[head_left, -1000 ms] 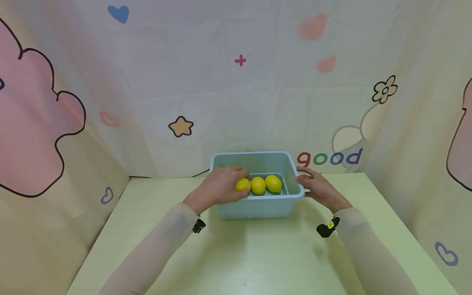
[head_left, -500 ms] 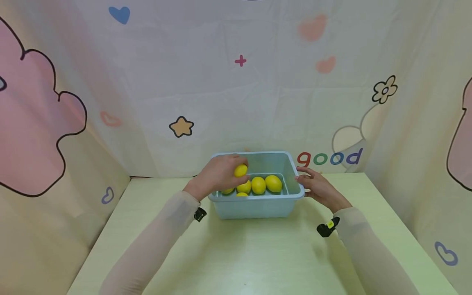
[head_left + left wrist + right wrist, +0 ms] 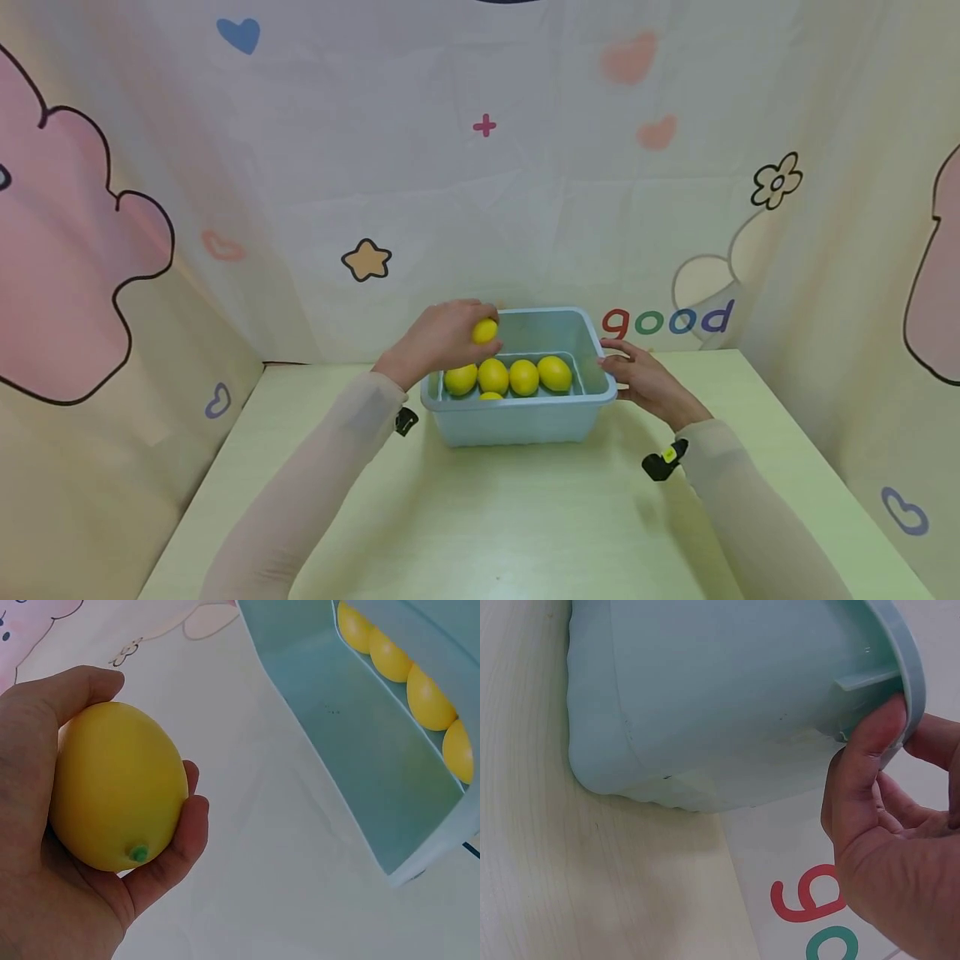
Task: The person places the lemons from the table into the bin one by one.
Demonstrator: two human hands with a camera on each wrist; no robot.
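A pale blue plastic basin stands toward the back of the table, with several yellow lemons inside, most of them in a row. Above its left part, my left hand grips another lemon, thumb on one side and fingers curled round the other; its green tip shows in the left wrist view. At the basin's right end, my right hand pinches the rim between thumb and fingers.
A light wooden table lies beneath the basin. Close behind hangs a printed curtain with hearts, a star and the word good; curtains also flank both sides. Black cameras are strapped at the wrists.
My left hand has lifted a lemon up from inside the basin, rising above the rim and uncovering more lemons at the left. The right hand keeps its hold on the rim.
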